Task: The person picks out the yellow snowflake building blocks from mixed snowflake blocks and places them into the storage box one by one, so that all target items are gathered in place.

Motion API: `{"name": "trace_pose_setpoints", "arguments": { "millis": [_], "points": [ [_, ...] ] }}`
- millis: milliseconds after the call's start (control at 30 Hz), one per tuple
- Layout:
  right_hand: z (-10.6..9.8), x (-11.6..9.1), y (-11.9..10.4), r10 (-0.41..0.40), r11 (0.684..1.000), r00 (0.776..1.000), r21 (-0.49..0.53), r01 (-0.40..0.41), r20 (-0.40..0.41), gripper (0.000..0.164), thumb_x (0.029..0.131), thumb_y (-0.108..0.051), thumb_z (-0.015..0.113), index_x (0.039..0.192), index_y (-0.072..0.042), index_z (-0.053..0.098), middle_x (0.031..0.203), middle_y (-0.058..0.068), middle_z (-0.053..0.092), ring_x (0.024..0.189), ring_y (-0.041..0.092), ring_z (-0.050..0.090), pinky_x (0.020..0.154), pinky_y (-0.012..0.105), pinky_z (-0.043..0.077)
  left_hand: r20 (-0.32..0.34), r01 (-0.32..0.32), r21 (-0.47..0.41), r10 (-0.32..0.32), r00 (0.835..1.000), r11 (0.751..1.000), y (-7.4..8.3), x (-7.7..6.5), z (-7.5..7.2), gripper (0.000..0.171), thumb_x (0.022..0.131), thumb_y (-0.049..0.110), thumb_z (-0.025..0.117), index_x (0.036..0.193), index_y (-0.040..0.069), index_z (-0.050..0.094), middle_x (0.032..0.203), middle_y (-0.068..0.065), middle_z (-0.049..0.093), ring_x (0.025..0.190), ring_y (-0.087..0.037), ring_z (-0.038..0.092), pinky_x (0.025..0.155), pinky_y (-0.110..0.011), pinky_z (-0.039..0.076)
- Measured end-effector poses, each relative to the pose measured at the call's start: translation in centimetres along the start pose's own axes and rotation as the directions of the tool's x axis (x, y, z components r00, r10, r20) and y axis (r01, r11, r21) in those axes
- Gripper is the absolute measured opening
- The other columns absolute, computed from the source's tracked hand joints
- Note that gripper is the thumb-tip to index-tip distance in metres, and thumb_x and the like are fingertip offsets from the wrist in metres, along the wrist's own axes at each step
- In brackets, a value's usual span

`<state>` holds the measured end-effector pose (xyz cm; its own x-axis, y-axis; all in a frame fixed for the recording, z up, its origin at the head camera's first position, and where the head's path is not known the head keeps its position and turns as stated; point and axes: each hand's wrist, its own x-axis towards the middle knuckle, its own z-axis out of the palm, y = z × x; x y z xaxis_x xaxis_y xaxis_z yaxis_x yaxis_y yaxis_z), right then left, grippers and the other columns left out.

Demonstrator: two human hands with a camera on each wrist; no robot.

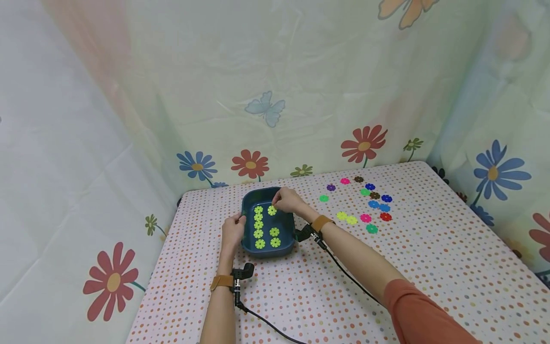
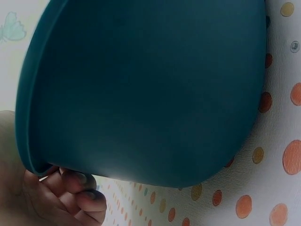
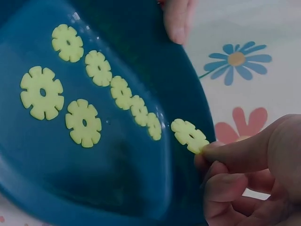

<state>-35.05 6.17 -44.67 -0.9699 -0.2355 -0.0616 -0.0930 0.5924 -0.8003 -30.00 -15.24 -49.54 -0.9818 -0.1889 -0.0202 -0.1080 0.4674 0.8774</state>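
A dark teal basin [image 1: 268,252] stands on the dotted table, its outer wall [image 2: 150,94] filling much of the left wrist view. My left hand [image 1: 232,232] grips its left rim, with curled fingers under the lip in the left wrist view. Over the basin, my right hand [image 1: 290,200] pinches one yellow-green snowflake disc [image 3: 189,136] between thumb and fingertip. Several matching discs lie on the basin floor: a column along the left side, including a disc [image 1: 259,244] at its near end, and two at the right, one of them a near disc [image 1: 275,242].
Loose notched discs lie on the table right of the basin: two yellow ones [image 1: 346,218], a red one [image 1: 386,217], a green one [image 1: 372,229], pink, blue, brown and purple ones. Cables run from both wrist cameras. A flowered curtain [image 1: 301,95] hangs behind the table.
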Motion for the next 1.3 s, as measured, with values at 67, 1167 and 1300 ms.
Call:
{"name": "trace_pose_setpoints", "arguments": {
  "millis": [67,1167,1300],
  "points": [
    [0.3,0.1,-0.2,0.004,1.000,1.000,-0.007,-0.004,0.013,0.009,0.091,-0.001,0.066,0.095,0.000,0.074,0.081,0.008,0.063,0.062,0.016,0.052,0.055,0.027,0.043,0.001,-0.003,-0.002,0.003,1.000,1.000,0.0,0.0,0.0,0.047,0.107,0.024,0.052,0.145,-0.002,0.052,0.142,-0.021,0.056,0.133,-0.035,0.051,0.106,-0.051,0.043],
    [4.0,2.2,-0.5,0.111,0.922,0.989,-0.381,-0.068,0.093,0.006,0.094,0.005,0.058,0.094,-0.001,0.060,0.057,0.004,0.044,0.044,0.013,0.041,0.043,0.026,0.037,-0.009,0.023,0.001,-0.023,1.000,1.000,0.0,0.1,0.2,0.047,0.107,0.024,0.051,0.146,-0.002,0.050,0.145,-0.021,0.054,0.135,-0.035,0.049,0.107,-0.050,0.043],
    [4.0,2.0,-0.8,0.115,0.915,0.990,-0.396,-0.074,0.081,0.007,0.094,0.004,0.062,0.099,0.000,0.062,0.064,0.007,0.050,0.046,0.014,0.047,0.043,0.025,0.039,-0.011,0.026,-0.002,-0.026,1.000,1.000,0.2,0.1,0.2,0.047,0.107,0.024,0.052,0.146,-0.002,0.050,0.146,-0.020,0.053,0.136,-0.035,0.048,0.107,-0.050,0.042]
  ]
}}
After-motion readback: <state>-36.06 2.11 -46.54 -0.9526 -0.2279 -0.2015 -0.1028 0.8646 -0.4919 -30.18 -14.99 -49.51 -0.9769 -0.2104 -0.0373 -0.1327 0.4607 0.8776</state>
